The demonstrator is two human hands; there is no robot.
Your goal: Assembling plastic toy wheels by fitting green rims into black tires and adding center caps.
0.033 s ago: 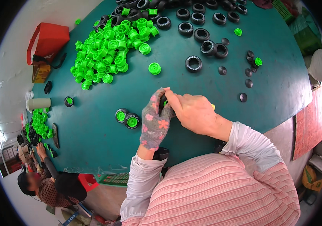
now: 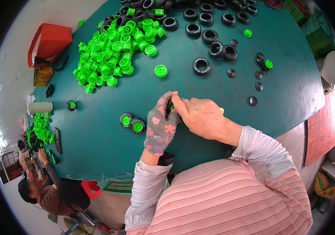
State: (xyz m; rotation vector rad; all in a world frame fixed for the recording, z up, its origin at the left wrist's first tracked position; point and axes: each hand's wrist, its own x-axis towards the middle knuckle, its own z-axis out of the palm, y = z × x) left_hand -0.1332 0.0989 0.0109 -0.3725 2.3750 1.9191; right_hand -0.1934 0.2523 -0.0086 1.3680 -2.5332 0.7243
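Both hands, left hand & right hand, are closing their grip on one wheel; 2 finished wheels are lying nearby, w/ a big hub pile waiting on the tabletop.

The tabletop looks smooth, matt teal; the green wheel hubs look like glossy moulded plastic; the black tyres look like matt ribbed rubber; the left hand's glove is thin flower-printed cloth; the striped sleeves are soft woven fabric
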